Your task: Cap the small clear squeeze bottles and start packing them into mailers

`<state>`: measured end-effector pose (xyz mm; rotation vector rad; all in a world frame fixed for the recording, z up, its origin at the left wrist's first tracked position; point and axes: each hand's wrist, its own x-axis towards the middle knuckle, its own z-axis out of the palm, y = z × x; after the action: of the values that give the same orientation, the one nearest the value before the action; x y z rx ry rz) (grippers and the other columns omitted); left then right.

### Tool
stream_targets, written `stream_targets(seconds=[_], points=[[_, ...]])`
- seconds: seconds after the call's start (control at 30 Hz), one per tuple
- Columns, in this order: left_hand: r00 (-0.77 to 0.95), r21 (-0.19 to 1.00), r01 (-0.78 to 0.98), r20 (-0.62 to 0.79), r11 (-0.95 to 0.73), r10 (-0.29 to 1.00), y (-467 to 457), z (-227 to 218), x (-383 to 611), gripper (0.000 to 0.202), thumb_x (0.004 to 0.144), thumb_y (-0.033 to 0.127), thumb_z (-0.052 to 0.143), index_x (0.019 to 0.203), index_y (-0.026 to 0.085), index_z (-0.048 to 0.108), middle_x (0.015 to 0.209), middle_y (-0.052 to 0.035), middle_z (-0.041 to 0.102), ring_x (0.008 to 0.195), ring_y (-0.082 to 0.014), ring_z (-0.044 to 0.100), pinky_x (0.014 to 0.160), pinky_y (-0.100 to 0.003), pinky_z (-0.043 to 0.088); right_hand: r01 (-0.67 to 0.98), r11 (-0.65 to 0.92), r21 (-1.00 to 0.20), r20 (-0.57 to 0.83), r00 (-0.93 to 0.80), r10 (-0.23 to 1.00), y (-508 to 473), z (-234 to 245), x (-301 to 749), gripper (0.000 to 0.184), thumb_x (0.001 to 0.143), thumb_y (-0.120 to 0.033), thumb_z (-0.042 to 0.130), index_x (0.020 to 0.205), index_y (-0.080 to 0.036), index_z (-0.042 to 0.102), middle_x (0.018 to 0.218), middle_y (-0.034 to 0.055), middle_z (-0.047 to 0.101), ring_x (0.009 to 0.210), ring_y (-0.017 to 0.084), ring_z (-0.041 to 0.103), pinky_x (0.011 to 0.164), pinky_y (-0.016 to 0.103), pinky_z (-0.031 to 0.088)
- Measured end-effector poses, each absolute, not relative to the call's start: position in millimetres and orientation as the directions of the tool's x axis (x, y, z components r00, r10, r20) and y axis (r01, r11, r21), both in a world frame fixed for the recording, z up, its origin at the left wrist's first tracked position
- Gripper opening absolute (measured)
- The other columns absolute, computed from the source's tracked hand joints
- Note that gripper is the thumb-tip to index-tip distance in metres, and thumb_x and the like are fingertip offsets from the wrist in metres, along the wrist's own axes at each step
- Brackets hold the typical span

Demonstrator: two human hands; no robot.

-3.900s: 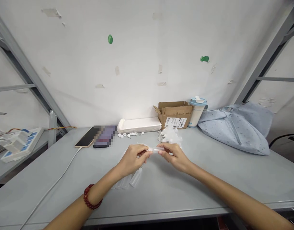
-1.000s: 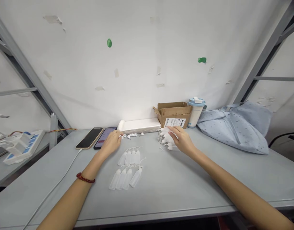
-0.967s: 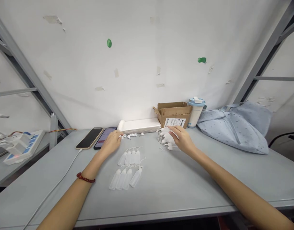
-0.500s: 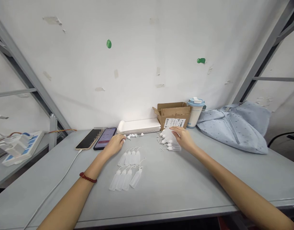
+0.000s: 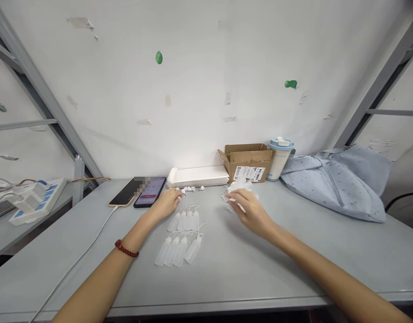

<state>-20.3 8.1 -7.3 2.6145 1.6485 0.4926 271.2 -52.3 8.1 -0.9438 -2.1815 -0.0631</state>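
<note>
Judging by the reach, probably collecting one piece from each of two groups. Working with the right hand (image 5: 252, 211) curled over the bottle pile (image 5: 241, 185), directly in front of the cardboard box (image 5: 249, 166); too blurred to tell whether pinching a bottle. Working with the left hand (image 5: 167, 202) low beside the white tips (image 5: 189, 189), scattered well left of the box, with fingers bunched; cannot tell whether gripping a tip.

To do this well, lift a single bottle by its body and avoid tugging the thin strands, likely to snag. Take one tip lightly between thumb and forefinger, without nudging the rest toward the box. Stay clear of the eight bottles (image 5: 180, 253), laid out left of the box and much nearer the front edge of the table (image 5: 260, 278).

Note the look of these: slim, lying flat, frosty and see-through, set in two rows of four, with white tops and curved strands toward the back. Notice the near-row bottle closest to the box, slanted and slightly apart. Expect light, easily shifted pieces.
</note>
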Motion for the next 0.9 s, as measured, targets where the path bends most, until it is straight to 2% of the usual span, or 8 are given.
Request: stream_targets(seconds=[0.1,0.27,0.37,0.5,0.57,0.67,0.77,0.9], points=[[0.405,0.179,0.872,0.260,-0.455,0.877,5,-6,-16,0.026,0.080,0.013,0.042,0.094,0.015,0.064,0.093,-0.0098,0.064,0.093,-0.0226,0.058,0.084,-0.034,0.043,0.518,0.805,-0.291,0.501,-0.634,0.589,-82,7,249,0.024,0.090,-0.017,0.036,0.107,-0.016,0.054,0.090,0.0092,0.060,0.081,0.018,0.054,0.073,0.032,0.044],[0.387,0.180,0.874,0.305,-0.451,0.870,-2,0,-9,0.026,0.083,0.015,0.039,0.098,0.014,0.060,0.096,-0.0107,0.062,0.095,-0.0228,0.056,0.085,-0.035,0.043,0.403,0.835,-0.375,0.277,-0.810,0.516,-111,5,229,0.031,0.092,-0.022,0.037,0.120,-0.017,0.048,0.094,0.0091,0.056,0.087,0.017,0.052,0.078,0.030,0.043],[0.407,0.173,0.856,0.356,-0.487,0.841,-11,6,-1,0.024,0.084,0.015,0.039,0.098,0.014,0.059,0.095,-0.0103,0.061,0.092,-0.0220,0.056,0.082,-0.034,0.044,0.400,0.835,-0.378,0.229,-0.834,0.503,-116,4,226,0.033,0.091,-0.024,0.040,0.123,-0.020,0.046,0.095,0.0085,0.053,0.087,0.017,0.050,0.080,0.031,0.043],[0.423,0.209,0.819,0.409,-0.534,0.808,-24,14,14,0.023,0.085,0.016,0.038,0.097,0.014,0.058,0.095,-0.0103,0.060,0.092,-0.0217,0.056,0.080,-0.035,0.044,0.432,0.813,-0.390,0.278,-0.787,0.551,-115,-4,224,0.032,0.090,-0.026,0.042,0.121,-0.021,0.048,0.097,0.0093,0.049,0.087,0.018,0.048,0.078,0.033,0.045],[0.404,0.281,0.794,0.419,-0.539,0.813,-32,19,21,0.023,0.085,0.017,0.039,0.096,0.015,0.059,0.095,-0.0095,0.060,0.089,-0.0206,0.056,0.078,-0.033,0.045,0.460,0.772,-0.439,0.305,-0.732,0.610,-113,-8,223,0.033,0.089,-0.024,0.043,0.121,-0.020,0.047,0.101,0.0105,0.048,0.090,0.019,0.048,0.080,0.034,0.045],[0.324,0.517,0.721,0.339,-0.462,0.883,-43,31,29,0.020,0.081,0.025,0.046,0.092,0.016,0.060,0.085,-0.0059,0.063,0.073,-0.0166,0.059,0.069,-0.029,0.047,0.483,0.697,-0.530,0.309,-0.655,0.690,-107,-11,222,0.035,0.087,-0.022,0.047,0.122,-0.017,0.045,0.111,0.0122,0.047,0.101,0.020,0.047,0.088,0.035,0.044],[0.345,0.760,0.598,0.042,-0.254,0.938,-55,46,31,0.023,0.076,0.032,0.053,0.089,0.014,0.060,0.068,-0.0032,0.064,0.066,-0.0174,0.061,0.061,-0.027,0.047,0.474,0.671,-0.570,0.293,-0.646,0.705,-103,-11,222,0.036,0.087,-0.021,0.047,0.122,-0.018,0.044,0.115,0.0109,0.049,0.106,0.020,0.046,0.093,0.036,0.041],[0.460,0.903,0.428,-0.180,-0.039,0.870,-65,61,27,0.019,0.068,0.029,0.060,0.081,0.015,0.060,0.069,-0.0019,0.065,0.067,-0.0158,0.061,0.067,-0.027,0.046,0.430,0.702,-0.567,0.303,-0.684,0.664,-103,-9,223,0.033,0.088,-0.020,0.045,0.121,-0.023,0.047,0.115,0.0070,0.052,0.104,0.019,0.046,0.092,0.036,0.041]])
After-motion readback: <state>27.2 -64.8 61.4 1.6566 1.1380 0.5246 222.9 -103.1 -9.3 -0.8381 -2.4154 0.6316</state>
